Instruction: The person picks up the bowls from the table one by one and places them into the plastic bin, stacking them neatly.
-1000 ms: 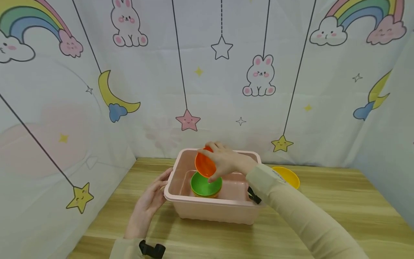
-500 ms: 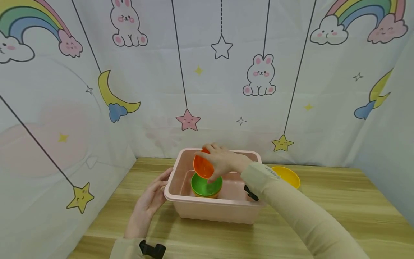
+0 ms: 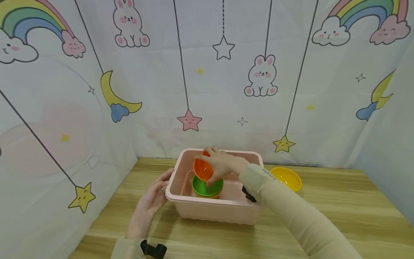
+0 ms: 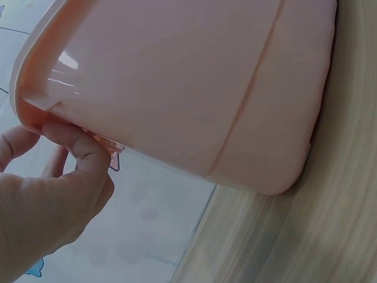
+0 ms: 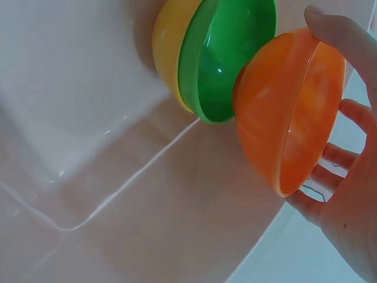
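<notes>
We see a wooden table [image 3: 323, 223] filling the lower part of the head view, its light grain running left to right. Patterned fabric walls bound it at the back and on both sides. A pink plastic bin [image 3: 220, 212] stands directly on the table at lower centre of the frame, base flat on the wood. We locate a yellow bowl [image 3: 287, 178] on the table right of centre, just beside the bin's far right corner, opening upward. In the left wrist view, the bin's outer wall [image 4: 194, 88] fills the upper part of the frame, and the table's wood [image 4: 306, 242] shows at lower right.
</notes>
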